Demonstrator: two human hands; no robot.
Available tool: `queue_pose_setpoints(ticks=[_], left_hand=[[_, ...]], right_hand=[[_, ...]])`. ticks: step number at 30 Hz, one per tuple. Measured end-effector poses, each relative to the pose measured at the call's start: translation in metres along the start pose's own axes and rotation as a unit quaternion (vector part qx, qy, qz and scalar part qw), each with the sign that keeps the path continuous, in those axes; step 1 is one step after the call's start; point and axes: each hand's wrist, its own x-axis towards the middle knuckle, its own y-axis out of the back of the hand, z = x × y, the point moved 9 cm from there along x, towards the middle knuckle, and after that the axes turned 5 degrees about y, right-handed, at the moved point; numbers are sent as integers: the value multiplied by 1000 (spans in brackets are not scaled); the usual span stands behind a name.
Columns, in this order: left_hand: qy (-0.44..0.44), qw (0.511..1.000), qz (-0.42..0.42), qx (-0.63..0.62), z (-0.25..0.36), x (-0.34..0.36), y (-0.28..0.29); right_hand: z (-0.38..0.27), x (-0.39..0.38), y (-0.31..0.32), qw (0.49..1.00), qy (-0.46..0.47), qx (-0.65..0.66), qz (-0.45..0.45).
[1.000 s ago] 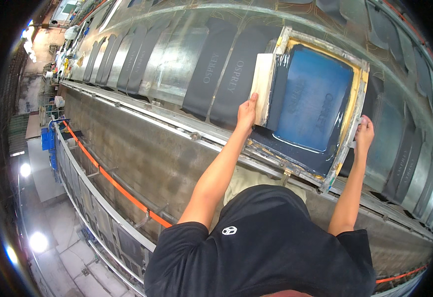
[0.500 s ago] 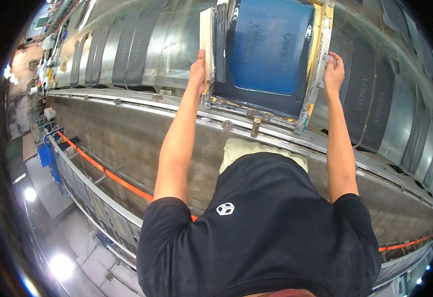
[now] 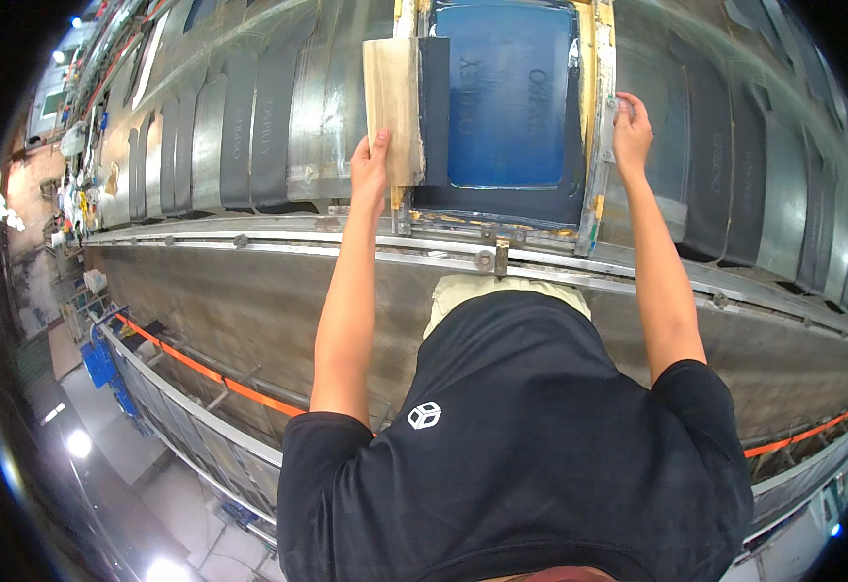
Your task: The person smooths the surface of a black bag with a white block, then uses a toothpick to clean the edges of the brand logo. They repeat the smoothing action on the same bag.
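A screen-printing frame [image 3: 603, 116] with a blue mesh panel [image 3: 511, 107] and dark ink around its margins lies on the long table in front of me. My left hand [image 3: 370, 175] is closed round the near end of a squeegee [image 3: 393, 107], thumb on top of its wooden handle. The squeegee's broad face shows, its dark blade along the left side of the mesh. Whether the blade touches the mesh I cannot tell. On the frame's right rail, my right hand [image 3: 633, 141] curls its fingers over the metal edge.
Dark printed pieces [image 3: 240, 136] lie in rows on the shiny table to both sides. A metal rail [image 3: 298, 238] with stops runs along the near edge, and a small bracket [image 3: 502, 257] sits at the frame's front. Behind me runs an orange strip [image 3: 220, 373] beside a railing.
The squeegee has turned from nearly edge-on to showing its broad wooden face. My left hand has shifted grip with it. The frame sits slightly further left in view, my right hand still on it.
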Motion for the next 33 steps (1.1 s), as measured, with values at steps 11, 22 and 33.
queue_pose_setpoints(ticks=[11, 22, 33], left_hand=[[-261, 885, 117, 367, 33, -90, -52], [-160, 791, -288, 516, 39, -32, -125], [207, 679, -553, 436, -23, 22, -153]], right_hand=[[-4, 5, -5, 997, 57, 24, 50], [-3, 2, -5, 999, 18, 20, 26], [3, 3, -4, 994, 81, -13, 70]])
